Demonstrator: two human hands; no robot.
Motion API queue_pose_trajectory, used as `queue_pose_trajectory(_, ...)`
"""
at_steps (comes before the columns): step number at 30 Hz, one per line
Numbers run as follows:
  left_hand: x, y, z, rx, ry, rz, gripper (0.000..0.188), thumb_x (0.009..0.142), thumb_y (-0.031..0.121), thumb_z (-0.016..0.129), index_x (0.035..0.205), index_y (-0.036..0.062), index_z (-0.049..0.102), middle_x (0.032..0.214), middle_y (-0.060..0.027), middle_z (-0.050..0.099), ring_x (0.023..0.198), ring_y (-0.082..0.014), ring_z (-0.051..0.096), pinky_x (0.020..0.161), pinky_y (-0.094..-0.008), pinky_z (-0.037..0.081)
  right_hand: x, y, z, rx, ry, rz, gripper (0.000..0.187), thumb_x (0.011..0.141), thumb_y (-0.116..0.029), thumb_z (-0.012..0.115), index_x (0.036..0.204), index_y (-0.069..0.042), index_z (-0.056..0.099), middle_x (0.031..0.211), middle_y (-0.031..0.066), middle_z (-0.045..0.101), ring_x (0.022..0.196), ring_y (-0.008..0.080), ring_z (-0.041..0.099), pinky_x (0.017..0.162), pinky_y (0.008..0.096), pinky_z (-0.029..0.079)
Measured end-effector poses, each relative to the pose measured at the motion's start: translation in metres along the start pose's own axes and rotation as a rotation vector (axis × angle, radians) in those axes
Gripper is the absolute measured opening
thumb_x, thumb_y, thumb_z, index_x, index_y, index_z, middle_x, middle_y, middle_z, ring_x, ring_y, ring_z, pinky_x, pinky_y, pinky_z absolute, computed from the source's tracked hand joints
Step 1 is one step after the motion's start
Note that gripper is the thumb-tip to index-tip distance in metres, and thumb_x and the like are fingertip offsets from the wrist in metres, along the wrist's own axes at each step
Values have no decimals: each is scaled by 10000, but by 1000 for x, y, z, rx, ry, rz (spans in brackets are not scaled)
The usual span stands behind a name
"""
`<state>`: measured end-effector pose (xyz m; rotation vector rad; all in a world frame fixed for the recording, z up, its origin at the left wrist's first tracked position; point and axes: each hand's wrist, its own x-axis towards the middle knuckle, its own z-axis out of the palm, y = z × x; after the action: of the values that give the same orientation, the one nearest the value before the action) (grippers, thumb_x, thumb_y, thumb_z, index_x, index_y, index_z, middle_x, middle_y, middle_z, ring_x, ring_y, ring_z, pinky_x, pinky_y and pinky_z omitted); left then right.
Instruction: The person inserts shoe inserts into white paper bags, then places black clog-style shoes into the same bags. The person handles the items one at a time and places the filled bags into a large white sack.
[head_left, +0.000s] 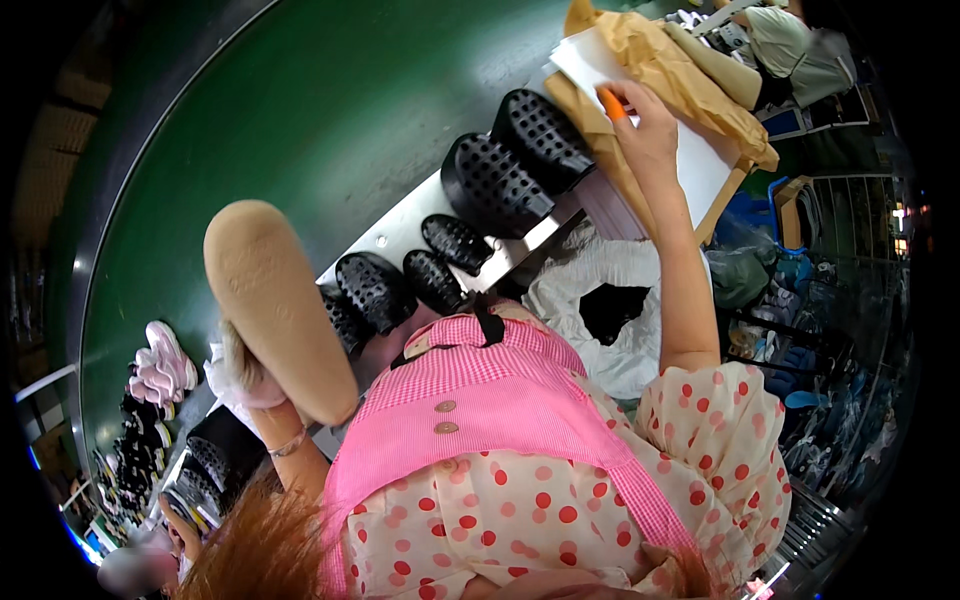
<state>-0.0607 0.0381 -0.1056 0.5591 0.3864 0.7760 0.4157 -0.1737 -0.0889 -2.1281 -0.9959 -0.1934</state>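
From my remote seat I see the left hand gripping a beige sole by its lower left edge, over the green table; most fingers are hidden. It looks light and firm, best held by its sides. The right hand touches white sheets in brown paper; I can't tell whether it pinches one. They look thin and easily creased. Black shoes crowd the metal strip; I judge the roomier path lies beyond them.
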Motion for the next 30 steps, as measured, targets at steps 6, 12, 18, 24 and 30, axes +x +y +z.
queue_pose_trajectory(6, 68, -65, 94, 18, 9, -189, 458, 1037, 329, 367, 1390, 46, 440, 1407, -149, 479, 1262, -305, 492, 1075, -474, 390, -21, 99, 2, -31, 60, -39, 111, 842, -107, 682, 926, -35, 671, 830, 84, 634, 747, 193, 615, 708, 294, 503)
queue_pose_trajectory(12, 98, -112, 164, 211, -100, -270, 465, 998, 271, 451, 1382, 14, 406, 1325, -136, 527, 1185, -230, 540, 1018, -384, 433, -1, 103, -10, 276, -9, 219, 98, 862, -137, 671, 894, -47, 651, 787, 30, 610, 712, 131, 551, 683, 262, 446)
queue_pose_trajectory(18, 115, -142, 187, 350, -189, -379, 450, 957, 239, 543, 1326, 9, 428, 1224, -109, 563, 1101, -194, 572, 948, -352, 473, 24, 36, -62, 624, -126, 314, 101, 939, -144, 594, 963, -47, 612, 832, -73, 528, 771, 25, 463, 699, 174, 379)
queue_pose_trajectory(24, 116, -158, 180, 427, -199, -280, 408, 949, 223, 573, 1253, -34, 486, 1185, -81, 577, 1074, -147, 562, 929, -294, 455, -9, -124, -46, 624, -235, 63, 88, 850, -46, 620, 933, -34, 591, 759, 53, 574, 706, 108, 556, 635, 263, 458)
queue_pose_trajectory(30, 106, -144, 135, 399, -450, -127, 355, 927, 207, 619, 1228, 43, 526, 1178, -83, 592, 1039, -172, 598, 912, -325, 509, -42, -196, 19, 661, -206, -309, 196, 824, -60, 657, 1005, -48, 584, 916, 107, 610, 750, 281, 610, 645, 331, 502)
